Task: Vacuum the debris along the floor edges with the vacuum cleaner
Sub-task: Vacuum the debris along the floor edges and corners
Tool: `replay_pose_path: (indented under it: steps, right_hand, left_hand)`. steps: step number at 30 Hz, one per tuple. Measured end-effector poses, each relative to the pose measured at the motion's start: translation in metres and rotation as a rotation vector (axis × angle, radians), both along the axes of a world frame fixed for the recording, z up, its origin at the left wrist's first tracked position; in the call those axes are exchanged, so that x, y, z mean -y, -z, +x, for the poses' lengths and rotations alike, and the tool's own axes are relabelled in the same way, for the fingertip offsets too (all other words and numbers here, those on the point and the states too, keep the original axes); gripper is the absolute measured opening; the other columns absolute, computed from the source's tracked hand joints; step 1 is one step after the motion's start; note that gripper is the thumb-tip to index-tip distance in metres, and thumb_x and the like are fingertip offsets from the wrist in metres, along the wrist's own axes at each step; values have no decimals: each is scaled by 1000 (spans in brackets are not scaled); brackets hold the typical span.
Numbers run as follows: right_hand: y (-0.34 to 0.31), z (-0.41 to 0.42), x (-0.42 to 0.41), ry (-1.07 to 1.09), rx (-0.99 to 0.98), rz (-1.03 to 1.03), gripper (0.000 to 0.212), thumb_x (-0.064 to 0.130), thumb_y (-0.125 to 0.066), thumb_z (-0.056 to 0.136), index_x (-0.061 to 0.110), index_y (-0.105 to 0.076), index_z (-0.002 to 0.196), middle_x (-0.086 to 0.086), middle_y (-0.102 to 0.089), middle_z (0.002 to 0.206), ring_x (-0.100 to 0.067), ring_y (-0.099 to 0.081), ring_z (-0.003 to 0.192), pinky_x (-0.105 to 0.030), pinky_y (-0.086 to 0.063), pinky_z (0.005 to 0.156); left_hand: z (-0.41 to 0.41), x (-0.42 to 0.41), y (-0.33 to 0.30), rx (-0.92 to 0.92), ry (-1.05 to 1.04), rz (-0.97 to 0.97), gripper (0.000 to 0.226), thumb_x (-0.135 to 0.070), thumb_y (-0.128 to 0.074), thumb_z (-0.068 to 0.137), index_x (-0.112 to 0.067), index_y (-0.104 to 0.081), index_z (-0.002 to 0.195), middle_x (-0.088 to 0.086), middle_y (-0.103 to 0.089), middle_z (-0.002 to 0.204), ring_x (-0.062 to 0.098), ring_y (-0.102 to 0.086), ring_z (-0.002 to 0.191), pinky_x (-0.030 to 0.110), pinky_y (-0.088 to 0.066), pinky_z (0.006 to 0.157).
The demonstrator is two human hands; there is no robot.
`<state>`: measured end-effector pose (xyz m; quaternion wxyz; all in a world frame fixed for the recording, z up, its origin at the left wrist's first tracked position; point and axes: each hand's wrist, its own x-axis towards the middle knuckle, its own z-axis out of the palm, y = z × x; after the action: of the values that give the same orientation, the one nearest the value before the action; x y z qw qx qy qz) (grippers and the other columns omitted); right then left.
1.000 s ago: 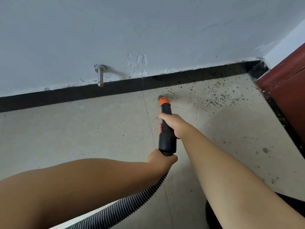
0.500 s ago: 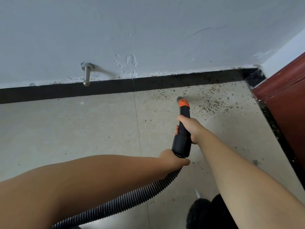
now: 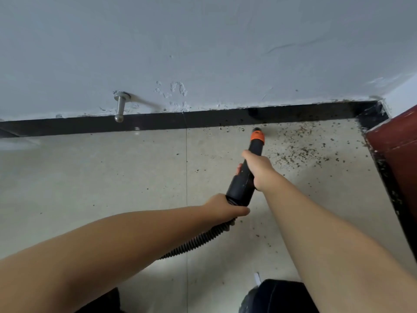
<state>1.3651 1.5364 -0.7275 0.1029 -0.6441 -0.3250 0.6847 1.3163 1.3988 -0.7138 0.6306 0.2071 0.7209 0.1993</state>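
Our right hand [image 3: 259,169] grips the vacuum nozzle [image 3: 247,171], our left hand [image 3: 222,208] holds its hose [image 3: 198,240] end. The orange tip points toward one o'clock, into debris [image 3: 300,152] beside the black skirting [image 3: 158,123].

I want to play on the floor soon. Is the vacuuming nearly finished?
Not yet. The floor left of the tile seam looks mostly clean. Right now both hands, left hand and right hand, hold the vacuum nozzle by the black baseboard. Lots of debris is left toward the corner.
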Motion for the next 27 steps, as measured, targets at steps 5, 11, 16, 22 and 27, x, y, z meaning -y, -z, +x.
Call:
replay_pose_path:
  steps: [5,11,16,22,27]
  right_hand:
    - [3,-6,-15,-28,-18,-17,13,14,-60,86,9,-50,90,-7,-59,54,-20,-55,42,-33,-53,56]
    - [3,-36,26,-252,-77,-50,16,14,-58,87,6,-48,97,-10,-56,56,-21,-53,41,-29,-51,51]
    - [-5,-63,50,-341,-110,-82,16,14,-58,87,7,-47,96,-10,-55,60,-20,-52,40,-29,-52,52]
    - [-2,-26,58,-168,-31,-5,10,12,-55,87,7,-46,89,-10,-54,54,-24,-51,41,-31,-50,54]
    - [3,20,66,155,81,36,11,13,-54,88,9,-43,86,-8,-54,47,-22,-50,35,-29,-49,50]
  left_hand:
    - [-1,-10,9,-37,-47,51,24,-31,-70,78,-14,-56,88,5,-58,67,19,-56,55,27,-51,55]
    - [1,33,9,-32,-229,17,32,-25,-69,80,-7,-57,104,6,-56,68,22,-56,60,29,-52,59]
    - [-15,57,3,-7,-319,15,22,-22,-66,81,-7,-55,93,6,-54,64,19,-50,51,26,-48,54]
    - [-5,63,2,41,-139,18,23,-26,-68,80,-11,-57,94,5,-57,68,20,-56,60,26,-52,58]
    - [3,58,-2,77,152,-40,28,-29,-69,81,-11,-55,97,6,-57,70,17,-57,58,25,-52,54]
